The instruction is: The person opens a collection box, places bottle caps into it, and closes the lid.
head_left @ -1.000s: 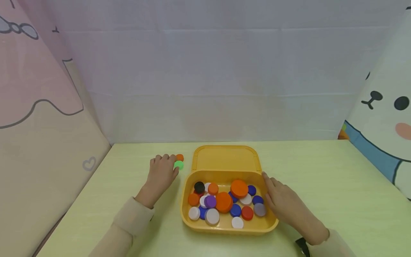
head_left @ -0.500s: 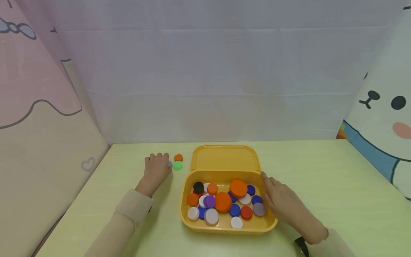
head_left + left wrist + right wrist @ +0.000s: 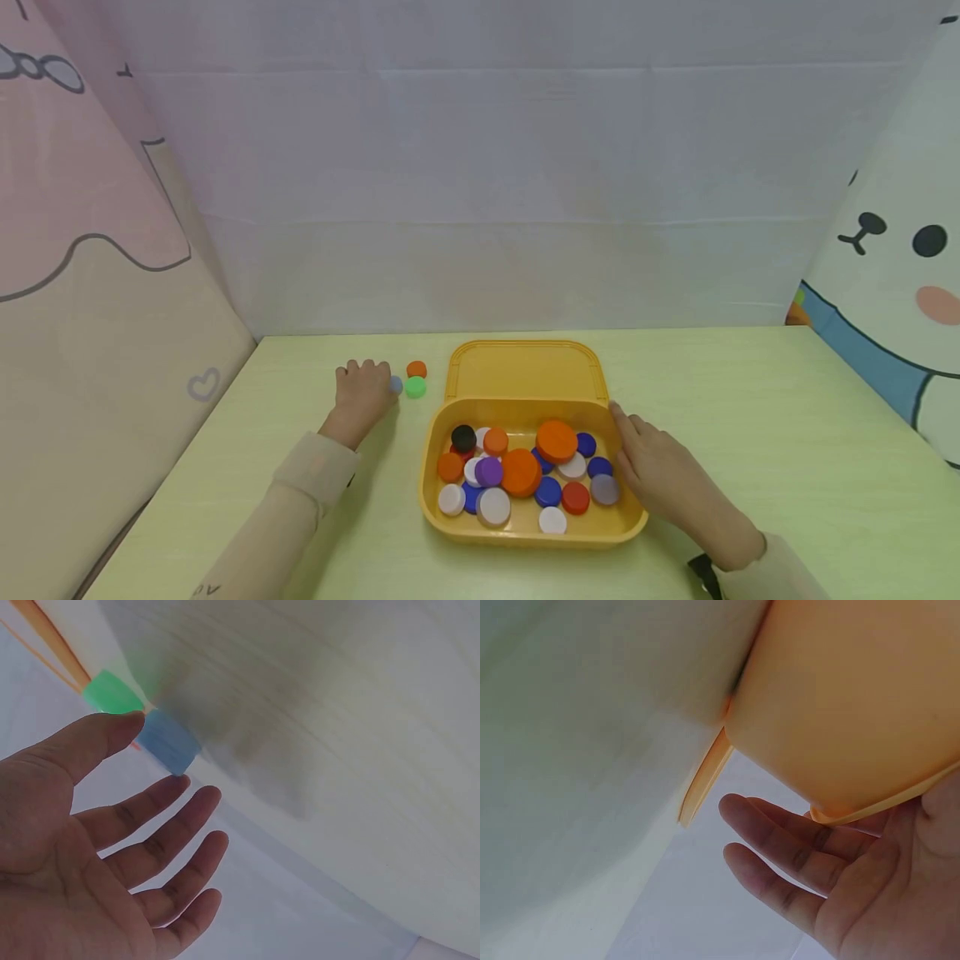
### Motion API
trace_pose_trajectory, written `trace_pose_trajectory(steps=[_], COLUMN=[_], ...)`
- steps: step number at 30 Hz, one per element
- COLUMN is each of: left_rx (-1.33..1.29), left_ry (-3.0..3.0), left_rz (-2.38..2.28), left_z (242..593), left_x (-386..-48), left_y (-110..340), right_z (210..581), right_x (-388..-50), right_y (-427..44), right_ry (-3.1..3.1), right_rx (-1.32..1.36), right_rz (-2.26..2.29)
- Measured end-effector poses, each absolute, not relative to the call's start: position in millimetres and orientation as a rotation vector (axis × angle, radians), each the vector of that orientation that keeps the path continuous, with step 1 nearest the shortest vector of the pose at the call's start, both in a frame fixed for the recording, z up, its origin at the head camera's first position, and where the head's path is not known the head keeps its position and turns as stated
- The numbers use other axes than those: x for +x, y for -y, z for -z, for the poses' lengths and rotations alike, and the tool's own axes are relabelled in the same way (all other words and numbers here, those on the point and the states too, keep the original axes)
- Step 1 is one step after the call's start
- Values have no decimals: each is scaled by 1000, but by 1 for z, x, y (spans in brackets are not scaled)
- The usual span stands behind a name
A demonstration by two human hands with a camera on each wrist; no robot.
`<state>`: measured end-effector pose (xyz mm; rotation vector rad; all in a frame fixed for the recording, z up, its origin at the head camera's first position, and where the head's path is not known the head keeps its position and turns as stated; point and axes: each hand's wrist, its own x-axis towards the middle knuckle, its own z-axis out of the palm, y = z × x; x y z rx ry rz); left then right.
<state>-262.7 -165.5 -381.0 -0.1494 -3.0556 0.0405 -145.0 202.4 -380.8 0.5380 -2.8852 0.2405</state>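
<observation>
My left hand (image 3: 363, 392) is on the table left of the box, its thumb and index finger at opposite sides of a small blue-grey bottle cap (image 3: 169, 742) that stays on the table. The other fingers spread loosely. A green bottle cap (image 3: 416, 387) and an orange bottle cap (image 3: 416, 369) lie just right of it. My right hand (image 3: 660, 467) rests against the right side of the yellow box (image 3: 540, 537), fingers fairly straight. In the right wrist view its fingers extend beside the box's rim; the thumb is hidden there.
Inside the box lie several bottle caps, among them a large orange cap (image 3: 521, 473), a purple cap (image 3: 489, 472) and a black cap (image 3: 463, 438). The box lid (image 3: 527, 371) lies folded back behind it. A pale curtain (image 3: 525, 208) stands at the table's far edge.
My left hand has drawn a little left from the green and orange caps, bringing the blue-grey cap into sight by its fingers. The right hand and the box hold still.
</observation>
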Motion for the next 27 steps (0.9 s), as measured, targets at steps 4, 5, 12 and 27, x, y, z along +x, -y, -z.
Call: trace_pose_trajectory(steps=[4,5,12,27], left_rx=[-149,-148,-125,-72], left_ry=[3073,3081,3116,3090], left_rz=[-27,-26,1,74], left_z=[383,384,387,378], left_x=[-266,-266,-270,-262], left_y=[167,167,168,173], right_z=[381,381,381,381], right_x=[-145,-146,-146,-146], right_y=[-202,-202,-202,-203], right_ry=[2889,2890,2892,2905], right_rx=[534,534,530,522], right_rz=[-242,-244,-258,-249])
